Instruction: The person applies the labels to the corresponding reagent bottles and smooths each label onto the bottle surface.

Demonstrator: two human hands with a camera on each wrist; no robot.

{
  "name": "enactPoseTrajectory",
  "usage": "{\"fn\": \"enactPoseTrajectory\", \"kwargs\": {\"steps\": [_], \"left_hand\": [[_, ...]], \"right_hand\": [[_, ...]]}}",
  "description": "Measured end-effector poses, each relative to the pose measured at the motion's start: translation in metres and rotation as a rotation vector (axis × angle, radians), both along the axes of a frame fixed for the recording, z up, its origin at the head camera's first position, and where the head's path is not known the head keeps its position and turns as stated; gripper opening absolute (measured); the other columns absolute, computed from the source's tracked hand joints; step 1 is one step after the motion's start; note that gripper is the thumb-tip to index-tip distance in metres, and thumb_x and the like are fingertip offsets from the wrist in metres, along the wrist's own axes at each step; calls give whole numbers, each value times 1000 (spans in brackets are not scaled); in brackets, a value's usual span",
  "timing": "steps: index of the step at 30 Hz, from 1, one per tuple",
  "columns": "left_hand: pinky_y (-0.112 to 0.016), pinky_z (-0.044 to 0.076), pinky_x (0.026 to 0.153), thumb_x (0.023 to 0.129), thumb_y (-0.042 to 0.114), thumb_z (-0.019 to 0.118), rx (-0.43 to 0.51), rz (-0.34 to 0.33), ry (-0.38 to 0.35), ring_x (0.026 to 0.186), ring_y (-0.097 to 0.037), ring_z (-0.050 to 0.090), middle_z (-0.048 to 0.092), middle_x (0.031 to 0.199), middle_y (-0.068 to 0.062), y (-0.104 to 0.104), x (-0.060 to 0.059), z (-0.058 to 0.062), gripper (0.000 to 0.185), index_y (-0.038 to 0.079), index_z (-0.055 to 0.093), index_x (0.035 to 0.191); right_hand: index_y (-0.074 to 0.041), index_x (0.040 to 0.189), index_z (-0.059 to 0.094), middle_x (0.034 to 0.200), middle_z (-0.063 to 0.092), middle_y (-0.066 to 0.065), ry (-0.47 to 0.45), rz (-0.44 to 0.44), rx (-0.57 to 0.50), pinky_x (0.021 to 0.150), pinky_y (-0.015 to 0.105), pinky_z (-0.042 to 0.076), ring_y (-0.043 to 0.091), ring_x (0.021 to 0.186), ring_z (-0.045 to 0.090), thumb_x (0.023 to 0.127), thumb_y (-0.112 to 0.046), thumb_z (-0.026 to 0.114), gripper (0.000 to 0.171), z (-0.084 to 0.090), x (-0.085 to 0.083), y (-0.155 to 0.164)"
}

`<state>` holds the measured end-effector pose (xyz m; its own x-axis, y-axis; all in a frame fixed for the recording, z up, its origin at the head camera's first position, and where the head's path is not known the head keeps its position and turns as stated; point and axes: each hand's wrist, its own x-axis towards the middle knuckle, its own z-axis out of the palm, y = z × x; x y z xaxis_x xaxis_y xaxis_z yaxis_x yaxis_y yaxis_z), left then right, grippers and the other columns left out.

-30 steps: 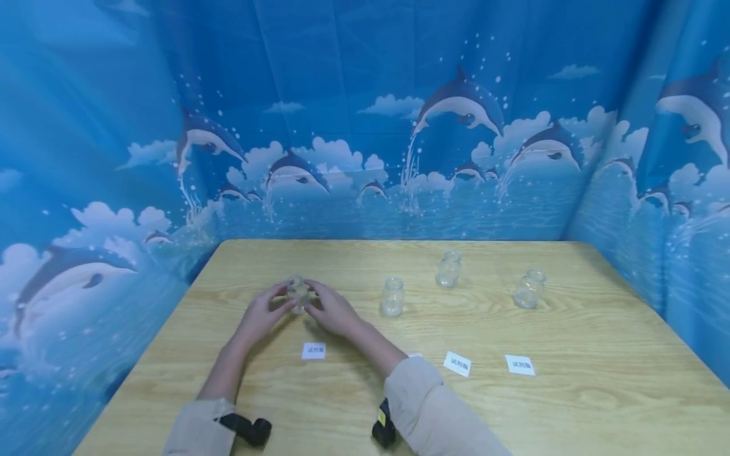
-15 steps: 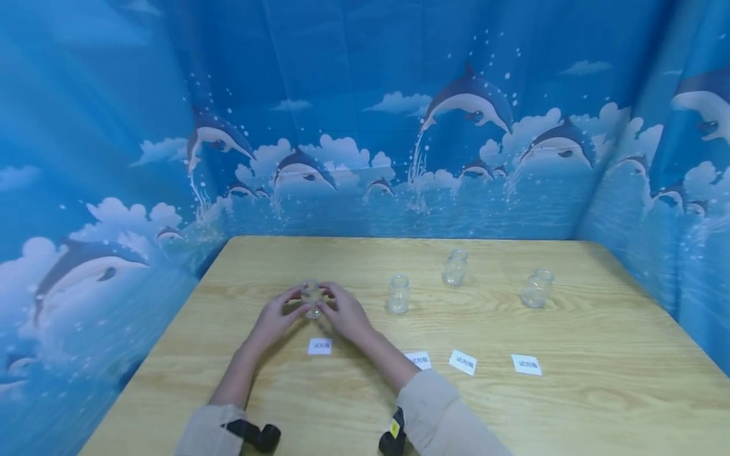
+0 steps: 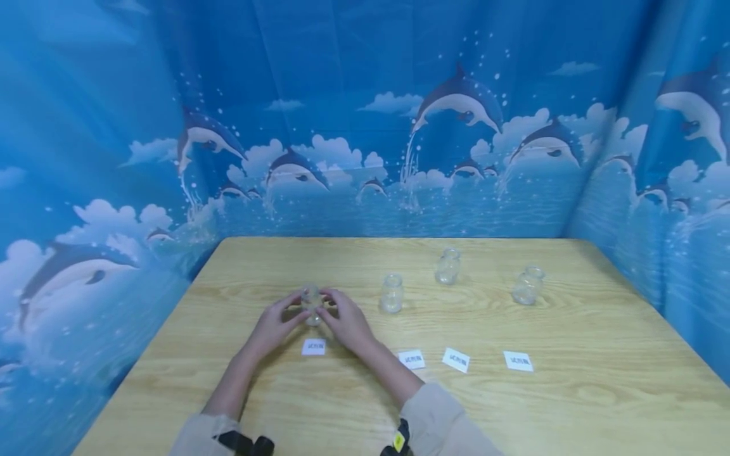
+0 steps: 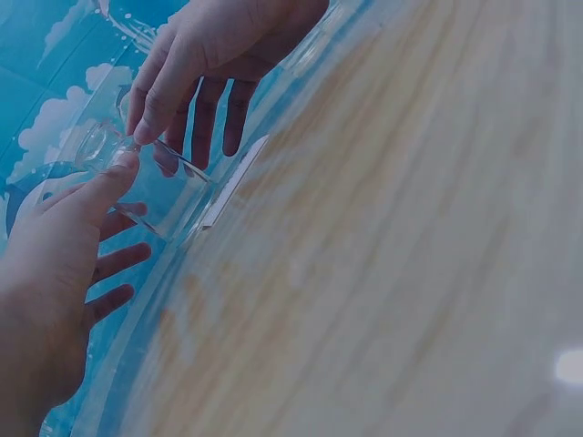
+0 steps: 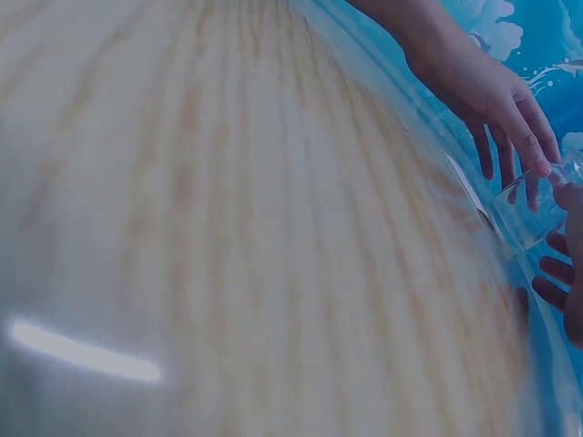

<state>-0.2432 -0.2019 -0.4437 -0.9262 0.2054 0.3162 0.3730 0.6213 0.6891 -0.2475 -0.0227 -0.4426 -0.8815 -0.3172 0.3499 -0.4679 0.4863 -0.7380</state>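
In the head view, a small clear glass bottle point(image 3: 312, 306) with a narrow neck stands upright between both hands at the table's left part. My left hand point(image 3: 276, 327) pinches its left side with thumb and fingers; my right hand point(image 3: 349, 322) pinches the right side. In the left wrist view, both thumbs lie on the glass bottle point(image 4: 173, 202) near its neck, while the other fingers of each hand spread behind or below it. Just in front of the bottle lies a white card point(image 3: 313, 346) with dark printed characters. The fingers partly cover the glass.
Further right stand clear glass bottles: one upright bottle point(image 3: 391, 294), one farther back point(image 3: 447, 266), and one at right point(image 3: 528, 285). White printed cards lie in front of them: a card point(image 3: 412, 359), a middle card point(image 3: 456, 360), a right card point(image 3: 518, 361). A dolphin-print curtain point(image 3: 353, 82) surrounds the wooden table point(image 3: 559, 418).
Both hands have moved the held bottle slightly right and toward the near side, so it now sits closer behind the left card. The other bottles and cards keep their places.
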Motion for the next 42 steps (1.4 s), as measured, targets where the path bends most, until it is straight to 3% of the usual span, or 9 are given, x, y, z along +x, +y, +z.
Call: {"fn": "enactPoseTrajectory", "kwargs": {"steps": [6,19,23,28,32,38,42], "left_hand": [[-47,28,86,72,44,54,-27,-2,-1,100,-20,43,52,106,-2,0,3,-3,50,29,40,119],[-48,30,83,73,43,54,-75,-25,16,99,-22,44,51,107,-4,2,9,-1,55,24,37,122],[-43,33,83,72,39,58,8,-9,-40,97,-20,45,48,108,-4,2,12,-2,60,19,34,123],[-34,40,73,68,37,63,108,64,-90,81,-14,49,50,94,1,0,22,-6,46,13,44,103],[-31,40,67,67,40,63,0,33,-24,75,-10,47,50,84,5,-2,30,-9,37,14,53,91],[-32,35,72,62,46,64,-213,-42,67,84,-6,39,47,88,15,-2,35,-11,34,27,60,90],[-33,35,72,59,43,68,-250,-53,64,85,-6,38,44,90,17,-1,37,-10,33,31,59,88]], "right_hand": [[-20,116,41,108,48,-5,11,-23,18,79,28,38,11,95,46,79,-32,51,40,0,7,2],[-15,117,41,110,48,-3,59,-57,52,78,31,39,13,95,47,79,-33,51,43,0,15,5],[-13,114,43,105,50,-2,61,-100,16,76,27,40,12,91,47,78,-32,53,42,-2,19,8],[-12,100,51,93,53,-4,84,-79,42,73,23,40,9,85,48,76,-30,56,30,-7,30,11],[-15,92,56,87,53,-8,133,-24,152,74,22,39,7,82,45,74,-32,58,25,-11,37,13],[-19,87,59,91,50,-7,191,-3,321,77,26,37,9,87,42,68,-43,60,31,-11,39,16],[-20,87,58,95,49,-5,216,26,397,78,28,36,11,89,42,67,-45,60,32,-10,39,17]]}}
